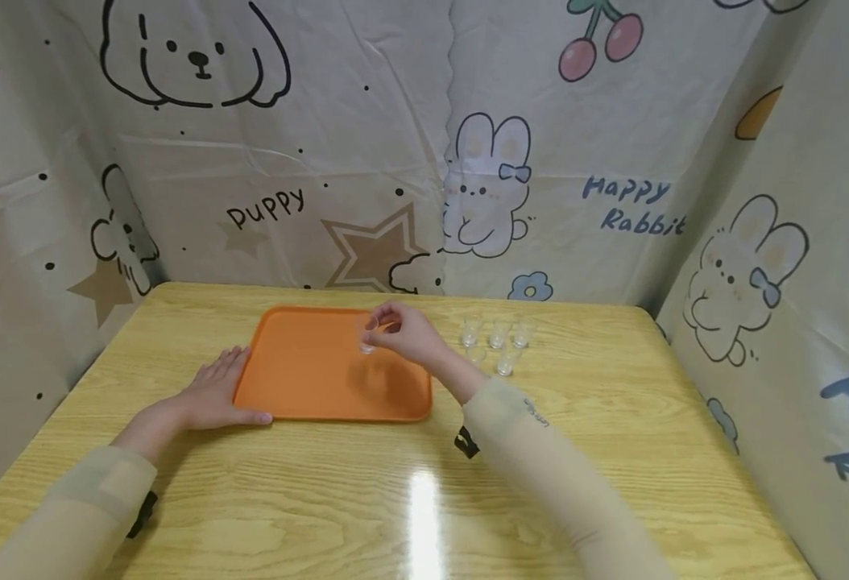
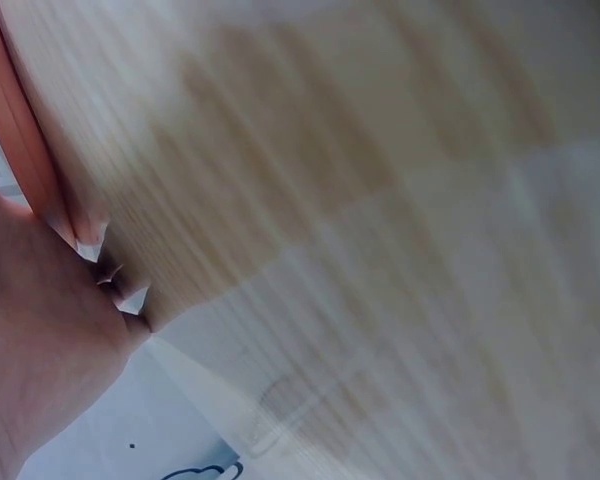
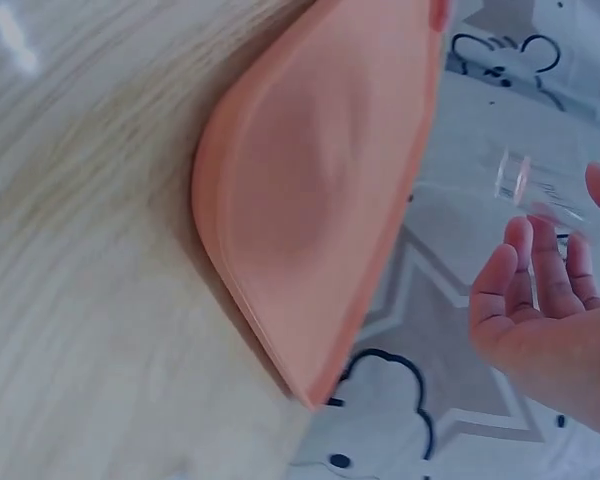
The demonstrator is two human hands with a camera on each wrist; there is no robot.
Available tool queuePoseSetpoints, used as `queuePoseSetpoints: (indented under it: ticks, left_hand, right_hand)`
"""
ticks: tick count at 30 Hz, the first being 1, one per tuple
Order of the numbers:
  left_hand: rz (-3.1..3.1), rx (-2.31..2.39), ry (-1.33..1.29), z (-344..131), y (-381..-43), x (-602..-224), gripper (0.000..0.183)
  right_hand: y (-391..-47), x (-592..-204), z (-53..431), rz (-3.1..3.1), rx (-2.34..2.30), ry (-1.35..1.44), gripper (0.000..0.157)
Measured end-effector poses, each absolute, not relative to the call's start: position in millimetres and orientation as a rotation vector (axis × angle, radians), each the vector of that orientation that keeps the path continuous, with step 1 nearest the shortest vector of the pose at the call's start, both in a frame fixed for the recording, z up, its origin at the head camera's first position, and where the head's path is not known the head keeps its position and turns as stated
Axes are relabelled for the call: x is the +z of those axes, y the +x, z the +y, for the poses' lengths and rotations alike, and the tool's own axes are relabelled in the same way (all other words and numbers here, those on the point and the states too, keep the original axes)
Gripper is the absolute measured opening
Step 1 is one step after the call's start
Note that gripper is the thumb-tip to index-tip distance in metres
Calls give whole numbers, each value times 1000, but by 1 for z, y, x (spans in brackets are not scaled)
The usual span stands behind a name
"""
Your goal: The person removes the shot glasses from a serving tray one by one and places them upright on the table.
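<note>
My right hand [image 1: 404,332] pinches a small clear shot glass [image 3: 523,180] between thumb and fingertips. In the head view it hangs over the back right part of the orange tray [image 1: 301,362], and the right wrist view shows the glass's thick base pointing away from the palm. My left hand [image 1: 217,393] lies along the tray's left side with fingers stretched out and the thumb at the front left corner. Its palm side and the orange rim [image 2: 25,130] show in the left wrist view. To the right of the tray stand several more small clear glasses [image 1: 498,335].
The tray lies on a light wood-grain table [image 1: 337,499]. A patterned cloth [image 1: 366,161] hangs along the table's back and both sides. My right forearm [image 1: 540,459] reaches across the table in front of the group of glasses.
</note>
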State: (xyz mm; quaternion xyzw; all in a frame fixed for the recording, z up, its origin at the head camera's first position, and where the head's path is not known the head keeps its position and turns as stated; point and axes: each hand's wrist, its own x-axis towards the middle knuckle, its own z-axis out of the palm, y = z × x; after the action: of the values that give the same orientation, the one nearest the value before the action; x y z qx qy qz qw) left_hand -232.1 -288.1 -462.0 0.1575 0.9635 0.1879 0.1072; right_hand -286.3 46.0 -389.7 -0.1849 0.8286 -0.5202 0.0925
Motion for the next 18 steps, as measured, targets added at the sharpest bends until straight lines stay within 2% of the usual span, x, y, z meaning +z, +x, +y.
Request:
queuePoseSetpoints:
  ticks: [12,18]
  left_hand:
    - [2859,583,503,-286,-230,-460,119]
    - [2854,548,476,-287,-231,-462,122]
  right_hand:
    - [-256,-346,90,2449,-1353,-682,32]
    - [-247,-332,122,2439,-1354,-664,33]
